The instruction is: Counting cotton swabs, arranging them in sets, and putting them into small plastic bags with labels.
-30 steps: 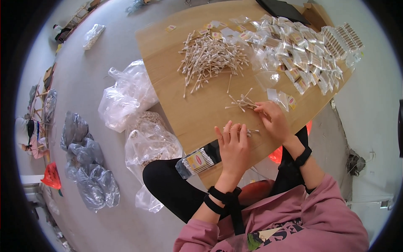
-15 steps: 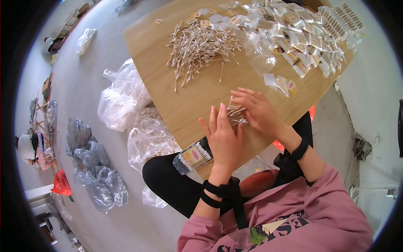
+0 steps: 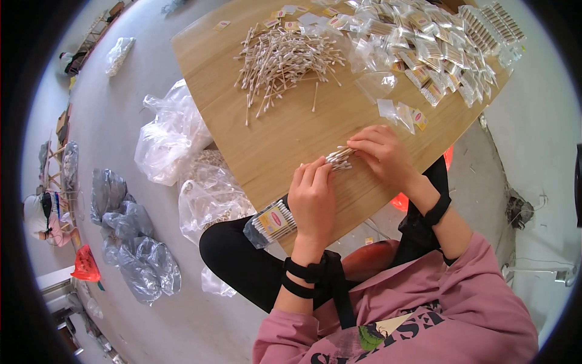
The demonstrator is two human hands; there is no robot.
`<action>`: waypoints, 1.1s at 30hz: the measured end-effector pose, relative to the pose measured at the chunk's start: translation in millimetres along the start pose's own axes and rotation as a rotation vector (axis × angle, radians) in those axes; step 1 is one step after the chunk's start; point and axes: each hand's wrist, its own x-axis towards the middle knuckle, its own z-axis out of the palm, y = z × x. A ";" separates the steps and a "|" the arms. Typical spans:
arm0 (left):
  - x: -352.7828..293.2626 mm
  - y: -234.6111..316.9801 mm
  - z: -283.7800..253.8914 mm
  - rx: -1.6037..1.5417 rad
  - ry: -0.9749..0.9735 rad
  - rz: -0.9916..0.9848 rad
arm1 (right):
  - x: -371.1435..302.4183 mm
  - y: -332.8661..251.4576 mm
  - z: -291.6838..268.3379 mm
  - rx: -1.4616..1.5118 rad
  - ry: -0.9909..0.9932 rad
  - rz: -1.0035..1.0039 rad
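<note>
A small bunch of cotton swabs (image 3: 339, 159) lies between my hands, just above the near part of the wooden table. My right hand (image 3: 383, 156) pinches the sticks at the bunch's right end, its fingers bent together. At the other end, the bent fingers of my left hand (image 3: 312, 193) close on the swabs; the thumb is partly hidden. A filled packet of cotton swabs (image 3: 272, 222) with a yellow label sits at the table's near left edge, beside my left wrist. Farther up the table is a large loose pile of cotton swabs (image 3: 285, 64).
Many filled clear packets (image 3: 433, 51) are heaped at the table's far right, with empty clear bags (image 3: 379, 85) and small labels beside them. White plastic sacks (image 3: 173, 136) and grey plastic bags (image 3: 142, 242) rest on the floor to the left. Another person (image 3: 45, 218) is at far left.
My left hand's spread fingers have drawn together at the bunch's left end. My right fingers have curled into a pinch on the sticks, and the bunch's white tips now show between the hands.
</note>
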 end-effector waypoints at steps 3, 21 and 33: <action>0.7 -1.5 -1.3 -0.037 0.003 0.002 | -2.1 7.5 -6.9 -0.040 0.005 0.021; -6.6 17.8 1.7 0.140 -0.100 0.039 | 5.4 -17.7 -8.7 0.338 0.129 0.260; 29.0 17.0 45.2 0.484 -0.371 0.057 | -34.1 -23.1 9.1 0.586 0.474 0.545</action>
